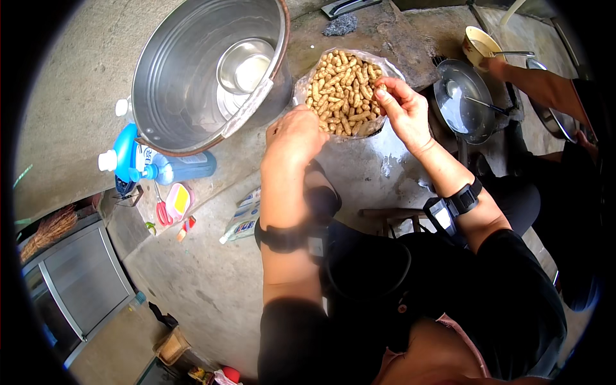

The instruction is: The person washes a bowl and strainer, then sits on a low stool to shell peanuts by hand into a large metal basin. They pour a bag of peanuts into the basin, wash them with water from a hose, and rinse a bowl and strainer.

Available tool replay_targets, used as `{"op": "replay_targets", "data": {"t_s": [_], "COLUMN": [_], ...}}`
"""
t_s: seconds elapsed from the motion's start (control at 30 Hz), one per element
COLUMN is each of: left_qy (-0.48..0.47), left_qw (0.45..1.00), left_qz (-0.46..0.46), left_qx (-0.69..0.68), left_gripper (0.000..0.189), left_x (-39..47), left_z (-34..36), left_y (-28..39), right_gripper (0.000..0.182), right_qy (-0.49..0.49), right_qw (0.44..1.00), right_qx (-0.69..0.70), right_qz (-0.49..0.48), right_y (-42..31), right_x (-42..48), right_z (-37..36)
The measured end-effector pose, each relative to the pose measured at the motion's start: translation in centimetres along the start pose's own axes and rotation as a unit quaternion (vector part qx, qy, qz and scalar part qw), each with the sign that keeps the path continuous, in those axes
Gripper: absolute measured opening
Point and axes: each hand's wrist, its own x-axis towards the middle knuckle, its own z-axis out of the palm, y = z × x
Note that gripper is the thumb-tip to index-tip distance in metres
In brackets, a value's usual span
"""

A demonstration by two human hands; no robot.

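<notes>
Unshelled peanuts (344,91) fill a clear plastic bag (395,72) in front of me. My left hand (296,132) is at the bag's near left edge, knuckles up; its fingertips are hidden, so what it grips cannot be told. At the bag's right side my right hand (406,108) pinches a peanut between thumb and index finger. To the left of the bag a big metal pot (168,72) stands tilted towards me, with a small metal bowl (244,66) inside.
Blue bottles (185,168), red-handled scissors (163,213) and a pink box (179,201) lie at left. On the right are a wok (464,103) and another person's hand (498,66) at a yellow bowl (480,45). A wooden stool (392,213) is below.
</notes>
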Motion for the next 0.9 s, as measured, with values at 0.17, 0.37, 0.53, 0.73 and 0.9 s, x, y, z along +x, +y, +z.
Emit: {"op": "replay_targets", "data": {"t_s": [0.17,0.37,0.53,0.73,0.9], "left_qy": [0.001,-0.001,-0.014,0.006,0.011], "left_qw": [1.0,1.0,1.0,1.0,1.0], "left_qz": [0.0,0.003,-0.014,0.017,0.002], "left_qx": [0.002,0.001,0.009,0.008,-0.016], "left_gripper": [0.023,0.024,0.024,0.024,0.016], "left_x": [0.0,0.0,0.0,0.1,0.3], "left_z": [0.1,0.1,-0.1,0.5,1.0], "left_y": [-0.1,-0.2,0.0,-0.5,-0.2], "right_gripper": [0.018,0.017,0.031,0.054,0.05], "right_qy": [0.007,0.064,0.026,0.095,0.028], "right_qw": [0.999,0.997,0.98,0.939,0.885], "right_qx": [-0.032,-0.025,-0.129,-0.305,-0.464], "right_qz": [-0.013,-0.042,-0.148,-0.128,-0.036], "right_y": [0.3,-0.3,-1.6,0.3,3.0], "right_x": [-0.1,0.5,2.0,3.6,5.4], "right_z": [0.1,-0.1,0.0,-2.5,-3.6]}}
